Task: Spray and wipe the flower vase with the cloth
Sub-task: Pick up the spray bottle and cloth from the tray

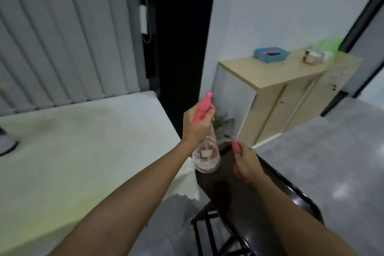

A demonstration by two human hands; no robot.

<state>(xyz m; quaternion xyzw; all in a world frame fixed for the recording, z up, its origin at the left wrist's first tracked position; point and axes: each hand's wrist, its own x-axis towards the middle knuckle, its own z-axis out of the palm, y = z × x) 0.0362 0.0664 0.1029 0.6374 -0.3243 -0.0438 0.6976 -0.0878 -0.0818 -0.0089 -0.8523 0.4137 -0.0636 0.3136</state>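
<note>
Flower vase [226, 129]: only a blurred grey-and-dark shape with thin sprigs, on the floor side of the white wall corner, just beyond the two hands and between them; its outline cannot be made out.
Spray bottle [206, 151]: clear body with a pink head, tilted so the nozzle points up and away to the far right, towards the vase.
Left hand [197, 124]: fingers wrapped tight round the pink head and neck of the bottle, with a fingertip on the front of it; whether the trigger is pressed cannot be told.
Cloth [236, 148]: pink, bunched; one end sticks up above the fist, another hangs below it.
Right hand [247, 165]: fingers closed in a fist round the cloth, near right of the bottle and apart from it.
Black chair [270, 189]: glossy dark seat under the right hand, running towards the near right; the bottle's base is over its far end.
White table [83, 151]: on the left, beside the chair.
Wooden cabinet [270, 81]: far right against the wall, with a blue tray [271, 54] on top.
</note>
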